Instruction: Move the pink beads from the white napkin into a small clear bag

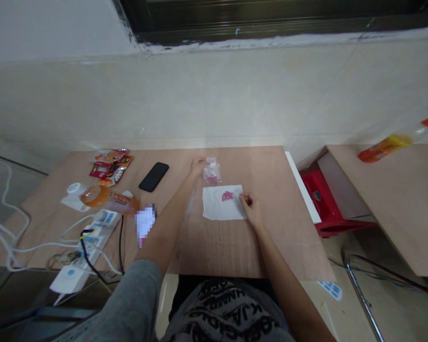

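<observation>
A clear plastic bag [212,170] with small pink pieces at its bottom lies on the wooden table [217,251]. My left hand [199,166] is at the bag's upper left edge, its fingers closed on it. Nearer to me lies a white sheet of paper [214,204], with a small cluster of pink beads [227,195] on its upper part. At the sheet's right edge is my right hand [248,201], thumb and fingers curled together. Whatever may be between those fingertips is too small to make out.
To the left are a black phone [154,176], snack packets [110,166], an orange drink bottle [109,198] lying down and a power strip [100,232] with cables. Beyond the table's right edge are a red stool [317,194] and another table holding a bottle [388,145].
</observation>
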The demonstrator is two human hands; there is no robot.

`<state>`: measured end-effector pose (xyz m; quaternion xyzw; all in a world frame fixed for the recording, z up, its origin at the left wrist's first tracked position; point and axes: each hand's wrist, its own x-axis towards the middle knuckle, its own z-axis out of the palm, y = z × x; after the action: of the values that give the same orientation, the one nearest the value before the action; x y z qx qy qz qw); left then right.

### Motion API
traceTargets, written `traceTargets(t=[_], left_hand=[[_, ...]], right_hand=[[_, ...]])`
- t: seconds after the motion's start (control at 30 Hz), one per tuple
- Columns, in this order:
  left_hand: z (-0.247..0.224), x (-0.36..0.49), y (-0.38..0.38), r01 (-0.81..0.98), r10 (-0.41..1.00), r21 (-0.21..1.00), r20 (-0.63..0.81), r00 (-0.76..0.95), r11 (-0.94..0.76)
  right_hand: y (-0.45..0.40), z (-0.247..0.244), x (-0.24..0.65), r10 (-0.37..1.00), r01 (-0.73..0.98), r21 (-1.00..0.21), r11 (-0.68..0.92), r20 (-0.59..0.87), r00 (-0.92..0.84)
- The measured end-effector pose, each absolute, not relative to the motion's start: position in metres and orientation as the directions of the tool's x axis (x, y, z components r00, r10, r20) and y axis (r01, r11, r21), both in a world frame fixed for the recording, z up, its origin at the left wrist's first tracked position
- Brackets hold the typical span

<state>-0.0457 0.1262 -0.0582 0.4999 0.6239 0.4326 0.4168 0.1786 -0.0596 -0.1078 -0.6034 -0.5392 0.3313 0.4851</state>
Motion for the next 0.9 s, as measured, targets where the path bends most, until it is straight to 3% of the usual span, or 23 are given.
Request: traceTargets(t=[0.23, 0.43, 0.6, 0.7, 0.9], left_hand=[[-0.06, -0.052, 0.127, 0.42, 0.983, 0.907, 0.091, -0.158, -0.016], [-0.051, -0.091, 0.085, 0.622, 0.955, 0.778, 0.248, -0.166, -0.094], [-0.057, -0.126, 0.013, 0.675, 0.936, 0.738, 0.23, -0.265, 0.01], [-0.062, -0.128, -0.026, 0.755, 0.92, 0.637, 0.186, -0.344, 0.154], [-0.069, -0.107, -0.058, 0.848, 0.884, 0.402, 0.163, -0.438, 0.346]], right_hand=[[-0.06, -0.108, 0.18, 0.97, 0.381, -0.923, 0.062, 0.145, 0.193], [-0.06, -0.106, 0.178, 0.969, 0.322, -0.946, 0.043, 0.118, 0.215], [-0.059, -0.104, 0.178, 0.966, 0.352, -0.931, 0.092, 0.17, 0.197], [-0.059, -0.105, 0.179, 0.962, 0.382, -0.916, 0.121, 0.202, 0.181], [-0.061, -0.105, 0.177, 0.964, 0.303, -0.951, 0.057, 0.132, 0.232]])
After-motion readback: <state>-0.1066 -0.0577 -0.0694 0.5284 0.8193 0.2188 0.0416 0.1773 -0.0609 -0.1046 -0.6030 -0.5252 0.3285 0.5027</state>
